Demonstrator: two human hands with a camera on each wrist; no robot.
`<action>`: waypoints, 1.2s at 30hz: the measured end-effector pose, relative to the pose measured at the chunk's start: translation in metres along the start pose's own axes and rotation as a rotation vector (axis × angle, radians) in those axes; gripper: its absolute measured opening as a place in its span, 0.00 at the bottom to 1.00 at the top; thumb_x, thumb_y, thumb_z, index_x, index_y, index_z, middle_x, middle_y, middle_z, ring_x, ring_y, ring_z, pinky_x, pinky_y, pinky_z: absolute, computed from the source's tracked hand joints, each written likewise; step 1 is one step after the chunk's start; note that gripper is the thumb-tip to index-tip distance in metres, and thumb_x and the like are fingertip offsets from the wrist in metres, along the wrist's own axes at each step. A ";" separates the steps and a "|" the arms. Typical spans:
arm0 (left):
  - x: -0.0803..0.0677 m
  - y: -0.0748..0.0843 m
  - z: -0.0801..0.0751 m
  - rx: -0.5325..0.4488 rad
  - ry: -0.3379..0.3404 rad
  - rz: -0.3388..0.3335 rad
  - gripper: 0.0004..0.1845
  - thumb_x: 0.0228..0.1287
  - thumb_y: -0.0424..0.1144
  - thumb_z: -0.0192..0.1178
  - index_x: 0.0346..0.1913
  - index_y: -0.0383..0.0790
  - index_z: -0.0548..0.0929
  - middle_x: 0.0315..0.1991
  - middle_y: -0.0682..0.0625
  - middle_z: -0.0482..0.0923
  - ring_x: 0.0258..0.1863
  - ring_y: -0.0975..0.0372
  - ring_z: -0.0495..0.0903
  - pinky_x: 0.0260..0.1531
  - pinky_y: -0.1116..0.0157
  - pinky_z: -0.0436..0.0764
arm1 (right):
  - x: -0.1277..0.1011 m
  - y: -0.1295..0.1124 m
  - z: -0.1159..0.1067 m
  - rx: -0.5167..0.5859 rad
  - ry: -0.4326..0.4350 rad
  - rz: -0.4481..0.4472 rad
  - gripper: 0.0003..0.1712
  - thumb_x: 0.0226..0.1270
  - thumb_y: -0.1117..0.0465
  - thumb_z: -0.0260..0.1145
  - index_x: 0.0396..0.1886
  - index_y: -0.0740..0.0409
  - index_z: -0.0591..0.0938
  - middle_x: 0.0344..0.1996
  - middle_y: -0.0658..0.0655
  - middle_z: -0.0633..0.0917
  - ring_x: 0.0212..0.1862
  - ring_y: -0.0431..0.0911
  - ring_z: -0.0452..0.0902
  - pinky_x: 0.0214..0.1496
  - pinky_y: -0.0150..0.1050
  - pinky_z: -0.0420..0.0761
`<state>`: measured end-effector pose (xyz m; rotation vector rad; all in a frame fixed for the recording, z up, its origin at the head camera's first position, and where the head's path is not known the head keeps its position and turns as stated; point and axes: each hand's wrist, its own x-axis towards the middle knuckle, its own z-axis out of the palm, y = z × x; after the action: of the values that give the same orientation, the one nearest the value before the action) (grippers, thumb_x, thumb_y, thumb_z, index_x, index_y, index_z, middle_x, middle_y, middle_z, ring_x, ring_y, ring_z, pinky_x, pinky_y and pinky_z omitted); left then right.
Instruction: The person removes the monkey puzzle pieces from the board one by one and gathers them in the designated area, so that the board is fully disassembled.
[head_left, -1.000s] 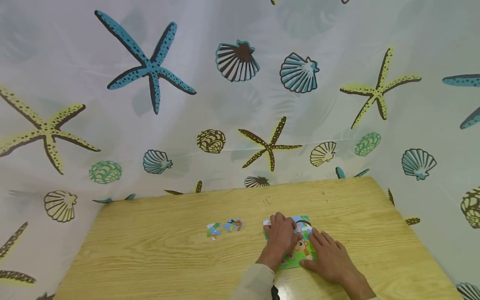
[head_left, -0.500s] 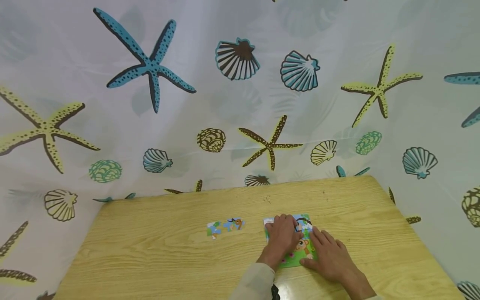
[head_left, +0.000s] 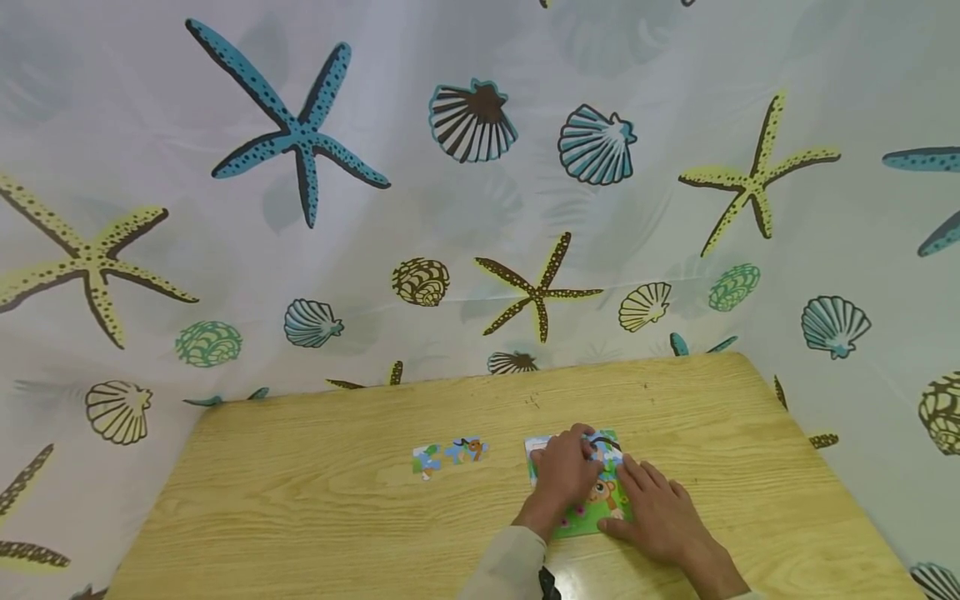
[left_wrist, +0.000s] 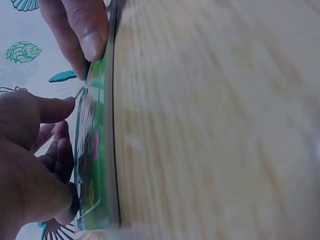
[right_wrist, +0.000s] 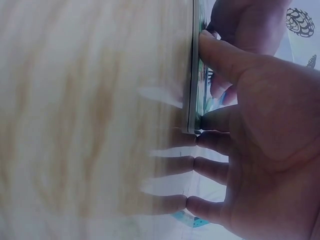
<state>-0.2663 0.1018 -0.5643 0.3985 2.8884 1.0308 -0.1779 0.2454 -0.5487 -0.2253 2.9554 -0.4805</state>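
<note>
While the wooden table (head_left: pixel 315 492) fills the lower half of the head view, the work sits at its lower right: a small green puzzle board (head_left: pixel 592 512) lying flat, with both hands on it. The step in hand looks like seating a piece into the upper part of the board; the next move probably calls for pressing that piece level, then fetching one of the loose pieces. The right hand (head_left: pixel 660 521) lies spread with straight fingers, its grip released, steadying the board's lower right edge and the table beside it. The left hand (head_left: pixel 562 475) covers the board's upper left, fingers curled down at a piece near the top; whether it pinches or only presses I cannot tell. Two loose pieces (head_left: pixel 448 455) lie apart, left of the board
</note>
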 end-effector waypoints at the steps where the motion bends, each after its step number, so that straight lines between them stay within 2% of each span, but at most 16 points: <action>1: 0.000 -0.001 -0.002 -0.021 0.001 0.004 0.21 0.61 0.44 0.66 0.57 0.49 0.77 0.31 0.60 0.76 0.35 0.63 0.76 0.42 0.53 0.64 | 0.000 0.000 0.000 -0.001 0.002 -0.003 0.51 0.61 0.33 0.62 0.73 0.61 0.63 0.75 0.61 0.60 0.73 0.62 0.56 0.65 0.68 0.60; 4: 0.002 -0.006 -0.011 -0.087 0.000 0.008 0.22 0.61 0.42 0.66 0.58 0.49 0.76 0.33 0.60 0.78 0.35 0.64 0.77 0.43 0.53 0.63 | -0.001 -0.001 -0.001 -0.003 0.003 -0.005 0.51 0.61 0.33 0.62 0.73 0.62 0.63 0.75 0.62 0.60 0.73 0.63 0.57 0.65 0.68 0.61; 7: 0.003 -0.017 -0.024 -0.102 0.002 0.005 0.23 0.61 0.43 0.66 0.59 0.47 0.76 0.37 0.58 0.80 0.39 0.62 0.78 0.44 0.51 0.62 | 0.000 -0.001 -0.002 -0.007 0.011 -0.009 0.51 0.60 0.34 0.63 0.72 0.63 0.64 0.74 0.63 0.60 0.72 0.63 0.57 0.64 0.68 0.61; 14: 0.005 -0.063 -0.063 -0.043 0.017 -0.025 0.23 0.62 0.46 0.65 0.60 0.48 0.77 0.47 0.51 0.79 0.52 0.52 0.74 0.49 0.44 0.62 | 0.000 -0.001 -0.002 -0.002 0.000 -0.004 0.50 0.61 0.34 0.63 0.72 0.63 0.63 0.75 0.63 0.59 0.73 0.63 0.56 0.65 0.69 0.60; 17: 0.004 -0.082 -0.075 0.007 0.014 -0.043 0.22 0.62 0.47 0.64 0.59 0.48 0.77 0.49 0.49 0.77 0.53 0.50 0.71 0.51 0.42 0.62 | 0.000 0.000 0.000 0.002 -0.002 -0.009 0.51 0.61 0.34 0.63 0.72 0.63 0.63 0.75 0.63 0.59 0.73 0.64 0.55 0.64 0.69 0.60; 21: 0.001 -0.099 -0.087 0.097 -0.003 -0.049 0.22 0.62 0.49 0.65 0.58 0.48 0.78 0.53 0.47 0.75 0.55 0.50 0.69 0.53 0.42 0.61 | 0.001 0.000 0.002 -0.005 -0.001 -0.012 0.51 0.61 0.34 0.63 0.72 0.63 0.63 0.74 0.63 0.59 0.73 0.64 0.56 0.64 0.69 0.60; 27: -0.001 -0.106 -0.092 0.150 -0.026 -0.032 0.21 0.61 0.47 0.65 0.57 0.48 0.79 0.59 0.47 0.72 0.59 0.49 0.66 0.57 0.43 0.59 | 0.000 0.000 0.002 0.002 -0.002 -0.005 0.51 0.60 0.33 0.63 0.72 0.63 0.63 0.74 0.63 0.59 0.73 0.64 0.56 0.64 0.69 0.60; 36: 0.000 -0.106 -0.093 0.162 -0.038 -0.041 0.19 0.60 0.44 0.65 0.54 0.46 0.80 0.59 0.47 0.71 0.60 0.48 0.65 0.59 0.41 0.59 | 0.001 0.001 0.004 0.008 0.013 -0.012 0.51 0.61 0.34 0.63 0.73 0.62 0.63 0.74 0.63 0.59 0.73 0.64 0.56 0.64 0.69 0.60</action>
<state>-0.3027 -0.0345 -0.5588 0.3612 2.9420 0.7770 -0.1785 0.2448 -0.5525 -0.2400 2.9658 -0.4972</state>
